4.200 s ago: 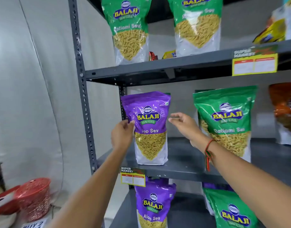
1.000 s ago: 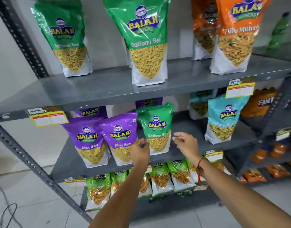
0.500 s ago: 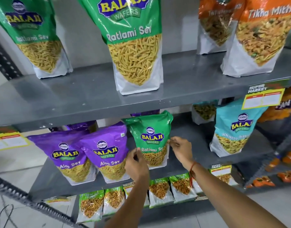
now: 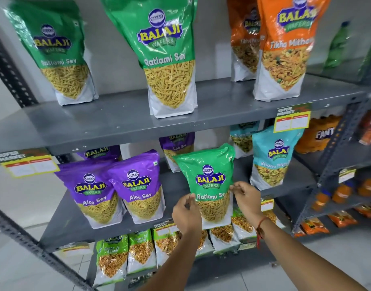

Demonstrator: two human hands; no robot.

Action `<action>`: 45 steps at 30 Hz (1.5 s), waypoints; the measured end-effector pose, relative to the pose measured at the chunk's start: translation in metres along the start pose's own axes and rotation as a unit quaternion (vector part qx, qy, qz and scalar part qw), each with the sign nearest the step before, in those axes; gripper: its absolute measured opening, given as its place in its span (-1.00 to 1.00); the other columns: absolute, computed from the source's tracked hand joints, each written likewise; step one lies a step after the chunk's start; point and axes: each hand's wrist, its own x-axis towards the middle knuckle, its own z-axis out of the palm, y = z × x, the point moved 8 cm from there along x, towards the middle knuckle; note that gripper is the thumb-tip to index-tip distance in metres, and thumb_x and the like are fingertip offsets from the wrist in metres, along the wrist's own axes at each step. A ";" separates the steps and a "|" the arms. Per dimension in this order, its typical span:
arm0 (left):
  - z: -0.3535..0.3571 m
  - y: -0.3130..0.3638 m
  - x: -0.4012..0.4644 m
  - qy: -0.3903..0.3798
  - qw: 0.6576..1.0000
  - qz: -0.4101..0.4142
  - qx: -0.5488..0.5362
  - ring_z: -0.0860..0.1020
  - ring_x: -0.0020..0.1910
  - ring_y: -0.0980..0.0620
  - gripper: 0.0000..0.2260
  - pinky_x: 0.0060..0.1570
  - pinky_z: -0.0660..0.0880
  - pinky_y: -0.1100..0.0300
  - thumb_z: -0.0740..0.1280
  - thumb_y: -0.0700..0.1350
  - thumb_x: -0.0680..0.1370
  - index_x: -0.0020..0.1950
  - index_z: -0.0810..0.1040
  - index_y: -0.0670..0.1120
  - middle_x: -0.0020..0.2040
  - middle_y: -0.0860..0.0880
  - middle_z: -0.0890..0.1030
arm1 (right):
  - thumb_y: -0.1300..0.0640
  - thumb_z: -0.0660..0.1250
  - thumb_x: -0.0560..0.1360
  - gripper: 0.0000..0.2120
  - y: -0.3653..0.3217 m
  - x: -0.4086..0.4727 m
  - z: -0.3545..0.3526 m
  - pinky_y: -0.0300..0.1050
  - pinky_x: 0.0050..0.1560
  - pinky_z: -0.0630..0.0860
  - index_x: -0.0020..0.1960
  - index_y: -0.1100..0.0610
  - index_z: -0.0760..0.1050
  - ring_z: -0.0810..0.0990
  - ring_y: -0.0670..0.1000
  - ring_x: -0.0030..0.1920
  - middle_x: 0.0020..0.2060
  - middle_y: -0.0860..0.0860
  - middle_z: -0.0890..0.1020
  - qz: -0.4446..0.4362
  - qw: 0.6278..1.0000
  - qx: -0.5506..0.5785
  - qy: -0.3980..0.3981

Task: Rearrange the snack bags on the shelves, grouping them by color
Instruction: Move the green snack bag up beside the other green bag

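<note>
Middle shelf [image 4: 138,225]: both hands (left hand [image 4: 186,215], right hand [image 4: 246,201]) pinching green bag [image 4: 209,177].

Your hands cover both lower edges of the green bag [image 4: 209,181]; purple bags [image 4: 177,148] behind sit half hidden under the shelf [image 4: 117,131].

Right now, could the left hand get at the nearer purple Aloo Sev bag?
Probably yes: the left hand holds the green Ratlami Sev bag, but the purple Aloo Sev bag stands beside it at the shelf front, unobstructed.
</note>
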 end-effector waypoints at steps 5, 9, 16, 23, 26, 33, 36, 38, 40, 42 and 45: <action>-0.034 0.028 -0.040 -0.020 0.998 0.037 -0.043 0.61 -0.29 0.11 -0.92 -0.25 0.51 0.21 0.42 -0.10 0.50 -0.07 0.70 -0.06 -0.30 0.09 0.66 | 0.29 0.31 0.49 -0.90 -0.031 -0.043 -0.035 -0.15 -0.24 0.42 -0.15 0.15 0.56 0.58 0.04 -0.16 -0.22 0.09 0.64 -0.004 0.999 0.033 0.003; -0.080 0.079 -0.057 -0.021 0.989 0.130 -0.064 0.56 -0.42 0.12 -0.85 -0.35 0.51 0.19 0.39 -0.08 0.52 -0.22 0.60 0.13 -0.42 0.14 0.60 | 0.30 0.32 0.49 -0.89 -0.082 -0.067 -0.046 -0.18 -0.20 0.44 -0.06 0.15 0.58 0.58 -0.01 -0.14 -0.18 0.05 0.64 -0.050 0.997 0.054 0.001; -0.182 0.187 -0.032 0.065 0.964 0.245 -0.082 0.47 -0.47 0.14 -0.91 -0.34 0.45 0.24 0.41 -0.10 0.50 -0.21 0.65 0.02 -0.38 0.05 0.63 | 0.17 0.36 0.48 -0.92 -0.218 -0.072 -0.024 -0.34 -0.23 0.48 -0.17 0.03 0.56 0.61 -0.13 -0.20 -0.29 -0.09 0.64 -0.146 0.979 0.140 0.004; -0.265 0.283 0.034 0.146 0.942 0.279 -0.121 0.61 -0.29 0.13 -0.91 -0.13 0.55 0.16 0.42 -0.03 0.46 -0.22 0.66 0.01 -0.32 0.06 0.66 | 0.11 0.38 0.45 -0.90 -0.368 -0.037 0.023 -0.41 -0.28 0.41 -0.21 -0.04 0.53 0.58 -0.09 -0.27 -0.34 -0.16 0.61 -0.239 0.953 0.185 0.004; -0.284 0.314 0.071 0.166 0.941 0.276 -0.102 0.64 -0.11 -0.19 -0.80 0.03 0.56 -0.04 0.40 0.01 0.45 -0.15 0.68 -0.11 -0.20 -0.18 0.69 | 0.12 0.38 0.45 -0.91 -0.416 -0.018 0.049 -0.16 -0.20 0.50 -0.20 -0.03 0.54 0.59 0.01 -0.25 -0.33 -0.08 0.63 -0.262 0.947 0.187 -0.012; -0.304 0.346 0.141 0.195 0.939 0.271 -0.085 0.47 -0.48 0.40 -0.79 -0.45 0.32 0.55 0.39 -0.05 0.50 -0.34 0.57 0.02 -0.43 0.14 0.56 | 0.11 0.37 0.48 -0.88 -0.470 0.019 0.101 -0.23 -0.25 0.51 -0.04 0.11 0.63 0.59 -0.07 -0.25 -0.21 0.01 0.70 -0.321 0.937 0.138 0.007; -0.305 0.341 0.165 0.205 0.941 0.256 -0.084 0.49 -0.45 0.28 -0.77 -0.44 0.33 0.46 0.39 -0.06 0.51 -0.36 0.55 0.07 -0.41 0.16 0.57 | 0.11 0.36 0.49 -0.85 -0.471 0.029 0.123 -0.26 -0.23 0.44 -0.02 0.14 0.64 0.58 -0.06 -0.20 -0.15 0.06 0.72 -0.327 0.936 0.130 0.003; -0.305 0.335 0.178 0.205 0.944 0.241 -0.089 0.50 -0.35 0.26 -0.80 -0.29 0.39 0.29 0.40 -0.06 0.51 -0.32 0.56 0.09 -0.34 0.17 0.60 | 0.09 0.36 0.49 -0.84 -0.469 0.032 0.135 -0.23 -0.17 0.45 -0.01 0.14 0.63 0.58 -0.05 -0.19 -0.13 0.08 0.72 -0.330 0.936 0.121 0.000; -0.304 0.329 0.187 0.202 0.945 0.238 -0.096 0.52 -0.30 0.25 -0.85 -0.20 0.39 0.25 0.41 -0.06 0.50 -0.27 0.58 0.10 -0.31 0.17 0.61 | 0.09 0.36 0.49 -0.85 -0.467 0.033 0.143 -0.22 -0.16 0.45 -0.01 0.13 0.63 0.58 -0.07 -0.20 -0.14 0.06 0.72 -0.335 0.935 0.116 -0.004; -0.304 0.326 0.190 0.202 0.943 0.248 -0.093 0.53 -0.30 0.27 -0.92 -0.26 0.39 0.34 0.41 -0.04 0.50 -0.19 0.62 0.06 -0.30 0.16 0.62 | 0.07 0.35 0.49 -0.85 -0.465 0.035 0.146 -0.20 -0.16 0.50 -0.02 0.12 0.63 0.59 -0.08 -0.20 -0.15 0.04 0.71 -0.336 0.934 0.122 -0.010; -0.305 0.327 0.190 0.190 0.936 0.285 -0.086 0.52 -0.46 0.25 -0.92 -0.39 0.42 0.46 0.40 -0.03 0.51 -0.13 0.66 -0.01 -0.40 0.09 0.61 | 0.06 0.35 0.50 -0.87 -0.464 0.035 0.147 -0.16 -0.15 0.56 -0.05 0.09 0.62 0.61 -0.10 -0.19 -0.20 -0.04 0.69 -0.336 0.930 0.145 -0.034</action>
